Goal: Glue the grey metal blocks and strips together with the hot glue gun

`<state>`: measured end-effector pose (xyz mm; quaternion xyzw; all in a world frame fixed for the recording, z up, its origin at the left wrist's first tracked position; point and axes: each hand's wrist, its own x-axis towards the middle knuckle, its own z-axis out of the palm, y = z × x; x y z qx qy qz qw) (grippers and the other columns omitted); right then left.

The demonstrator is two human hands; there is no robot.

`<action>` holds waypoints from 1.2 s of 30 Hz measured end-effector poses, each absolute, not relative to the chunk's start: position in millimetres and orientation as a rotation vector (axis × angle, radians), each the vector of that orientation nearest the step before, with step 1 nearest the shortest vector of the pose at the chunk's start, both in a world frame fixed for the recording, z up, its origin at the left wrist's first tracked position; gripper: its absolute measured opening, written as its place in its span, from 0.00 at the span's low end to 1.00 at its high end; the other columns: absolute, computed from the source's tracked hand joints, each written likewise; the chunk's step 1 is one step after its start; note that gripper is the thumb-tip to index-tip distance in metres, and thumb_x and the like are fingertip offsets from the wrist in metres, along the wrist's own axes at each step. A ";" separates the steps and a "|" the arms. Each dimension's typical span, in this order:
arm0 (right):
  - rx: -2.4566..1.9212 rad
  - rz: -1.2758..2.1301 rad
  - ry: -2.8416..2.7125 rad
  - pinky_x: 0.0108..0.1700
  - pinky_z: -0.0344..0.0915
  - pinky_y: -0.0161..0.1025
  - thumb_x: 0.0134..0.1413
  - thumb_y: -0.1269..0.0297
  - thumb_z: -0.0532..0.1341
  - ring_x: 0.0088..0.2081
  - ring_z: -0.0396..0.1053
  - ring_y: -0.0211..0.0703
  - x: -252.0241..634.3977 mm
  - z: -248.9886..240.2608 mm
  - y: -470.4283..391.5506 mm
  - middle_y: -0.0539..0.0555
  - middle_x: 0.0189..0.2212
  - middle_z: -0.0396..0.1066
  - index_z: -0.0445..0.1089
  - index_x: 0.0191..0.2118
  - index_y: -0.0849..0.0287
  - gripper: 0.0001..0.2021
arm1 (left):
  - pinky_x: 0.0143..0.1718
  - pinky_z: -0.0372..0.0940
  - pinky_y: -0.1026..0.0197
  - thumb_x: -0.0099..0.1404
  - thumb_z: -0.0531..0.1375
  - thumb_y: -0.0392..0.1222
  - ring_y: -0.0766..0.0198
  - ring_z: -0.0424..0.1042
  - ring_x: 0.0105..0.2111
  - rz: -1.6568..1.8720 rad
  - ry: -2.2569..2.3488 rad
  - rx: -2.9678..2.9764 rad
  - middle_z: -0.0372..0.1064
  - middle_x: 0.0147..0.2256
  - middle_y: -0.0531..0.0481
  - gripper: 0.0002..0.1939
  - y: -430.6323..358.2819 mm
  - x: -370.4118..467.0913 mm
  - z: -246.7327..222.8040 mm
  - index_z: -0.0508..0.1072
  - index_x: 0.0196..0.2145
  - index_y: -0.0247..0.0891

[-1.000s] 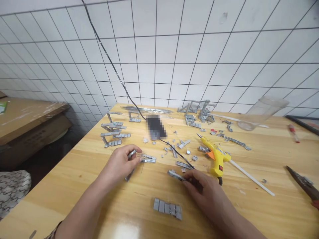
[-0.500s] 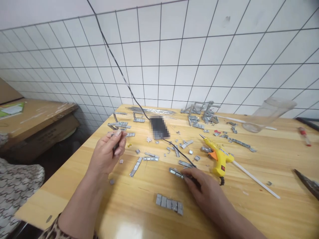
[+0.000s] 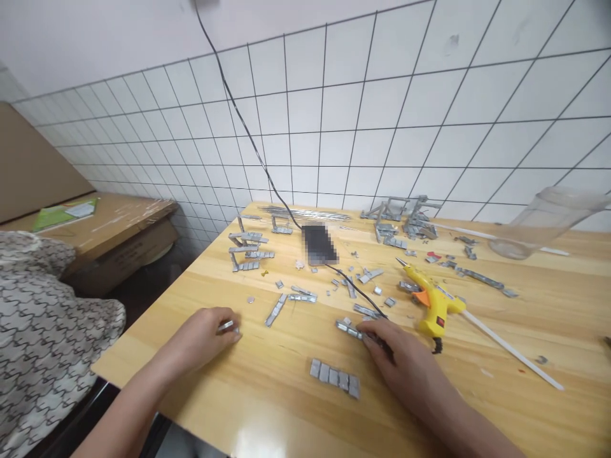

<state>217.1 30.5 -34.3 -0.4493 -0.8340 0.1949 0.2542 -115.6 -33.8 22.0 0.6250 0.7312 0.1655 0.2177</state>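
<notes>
My left hand [image 3: 210, 337] is low over the left part of the wooden table, its fingers curled around a small silver metal piece [image 3: 226, 326]. My right hand [image 3: 398, 356] rests on the table with thumb and fingers closed on one end of a segmented silver metal strip [image 3: 347, 328]; the held end is hidden. In front of it lies a wider row of joined grey metal plates [image 3: 335, 378]. Several small frames built of such strips, one of them a bracket-like frame [image 3: 245, 259], stand at the table's left edge. Two narrow strips [image 3: 277, 310] lie between my hands.
A yellow glue gun [image 3: 432, 299] with a white glue stick lies right of my right hand. A black cord [image 3: 248, 137] runs to a blurred dark object [image 3: 319, 245]. A clear plastic jar [image 3: 544, 222] lies tilted at right. A person's patterned garment [image 3: 62, 331] shows at left.
My left hand has come away from the small frames toward the table's front, lower down. My right hand stays on the metal strip. The view has shifted slightly left.
</notes>
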 end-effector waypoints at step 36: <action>-1.197 0.272 -2.265 0.37 0.66 0.51 0.56 0.73 0.54 0.36 0.70 0.54 206.8 -38.4 32.8 0.58 0.32 0.74 0.72 0.37 0.59 0.09 | 0.35 0.60 0.59 0.61 0.52 0.36 0.57 0.69 0.34 0.319 1.755 2.087 0.68 0.32 0.47 0.09 17.1 -9.6 7.1 0.70 0.26 0.38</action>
